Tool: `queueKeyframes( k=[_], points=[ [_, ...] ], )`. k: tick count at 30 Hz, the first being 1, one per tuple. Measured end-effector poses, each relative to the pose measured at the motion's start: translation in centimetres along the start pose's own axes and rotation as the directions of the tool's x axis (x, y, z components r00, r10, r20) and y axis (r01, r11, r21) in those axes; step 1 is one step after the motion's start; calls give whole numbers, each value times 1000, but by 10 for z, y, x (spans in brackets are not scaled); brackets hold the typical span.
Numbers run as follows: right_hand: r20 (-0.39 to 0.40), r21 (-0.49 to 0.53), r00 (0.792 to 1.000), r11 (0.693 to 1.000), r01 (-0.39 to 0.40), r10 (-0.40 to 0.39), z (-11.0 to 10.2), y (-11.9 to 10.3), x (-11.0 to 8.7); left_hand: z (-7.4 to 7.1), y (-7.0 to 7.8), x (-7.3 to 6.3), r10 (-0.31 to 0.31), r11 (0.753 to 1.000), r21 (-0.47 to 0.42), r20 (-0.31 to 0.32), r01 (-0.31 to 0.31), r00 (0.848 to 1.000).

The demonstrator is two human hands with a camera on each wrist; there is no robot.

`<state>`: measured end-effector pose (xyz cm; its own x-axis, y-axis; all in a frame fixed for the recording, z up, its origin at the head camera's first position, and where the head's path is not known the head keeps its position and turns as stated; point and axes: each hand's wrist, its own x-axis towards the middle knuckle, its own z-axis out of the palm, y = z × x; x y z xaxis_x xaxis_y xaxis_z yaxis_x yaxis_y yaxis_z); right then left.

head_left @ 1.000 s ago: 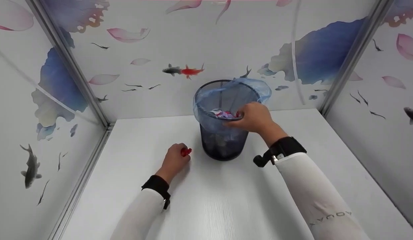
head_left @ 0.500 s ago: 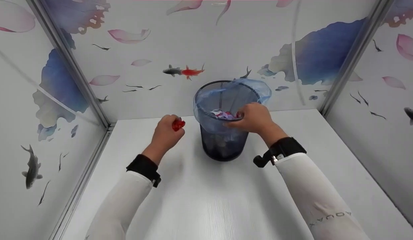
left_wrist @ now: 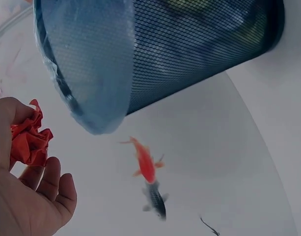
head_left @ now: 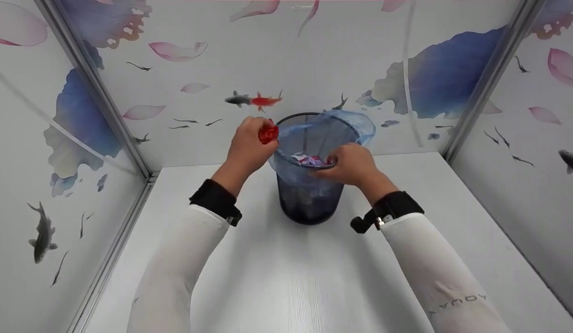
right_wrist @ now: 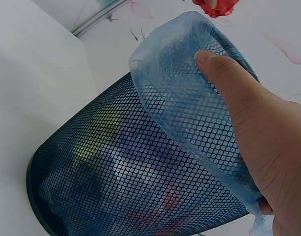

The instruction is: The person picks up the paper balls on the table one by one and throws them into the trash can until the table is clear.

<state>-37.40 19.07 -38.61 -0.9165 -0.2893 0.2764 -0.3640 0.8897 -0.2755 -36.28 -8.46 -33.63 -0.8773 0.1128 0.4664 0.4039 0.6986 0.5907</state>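
Note:
My left hand (head_left: 250, 145) pinches a crumpled piece of red paper (left_wrist: 31, 139) between thumb and fingers, beside the upper left rim of a dark mesh wastebasket (head_left: 309, 203). In the left wrist view the paper is apart from the basket's mouth. A thin blue plastic bag (right_wrist: 170, 73) lines the basket and folds over its rim. At the near right rim my right hand (head_left: 353, 166) grips the edge, its thumb outside on the bag and its fingers inside, mostly hidden. Crumpled white, purple and red scraps (head_left: 309, 158) lie within the basket.
The basket stands on a white tabletop (head_left: 268, 277) toward the back. White panels (head_left: 198, 37) printed with fish and petals enclose the back and both sides, joined by metal corner posts (head_left: 96, 83). Each wrist wears a black strap (head_left: 214, 199).
My left hand has lifted the red paper from low on the left of the basket, up and forward to rim height. My right hand keeps its grip on the rim.

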Motion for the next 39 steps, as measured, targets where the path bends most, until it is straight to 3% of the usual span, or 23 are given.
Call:
queueKeyframes(
  k=[7, 14, 22, 31, 39],
  points=[
    [5, -8, 1000, 1000, 7, -7, -1, -2, 1, 25, 34, 12, 65, 992, 103, 43, -69, 997],
    [-4, -6, 1000, 1000, 13, -13, 0, -2, 1, 50, 49, 19, 94, 983, 152, 78, -105, 993],
    [-20, -8, 999, 1000, 28, -28, 1, 0, 1, 67, 50, 20, 86, 984, 150, 100, -100, 991],
    [-16, -35, 1000, 999, 26, -27, -2, -3, 0, 66, 48, 19, 89, 980, 164, 146, -113, 985],
    [-19, -22, 999, 999, 36, -36, -2, -1, -1, 63, 39, 10, 189, 963, 171, 126, -209, 974]
  ],
)
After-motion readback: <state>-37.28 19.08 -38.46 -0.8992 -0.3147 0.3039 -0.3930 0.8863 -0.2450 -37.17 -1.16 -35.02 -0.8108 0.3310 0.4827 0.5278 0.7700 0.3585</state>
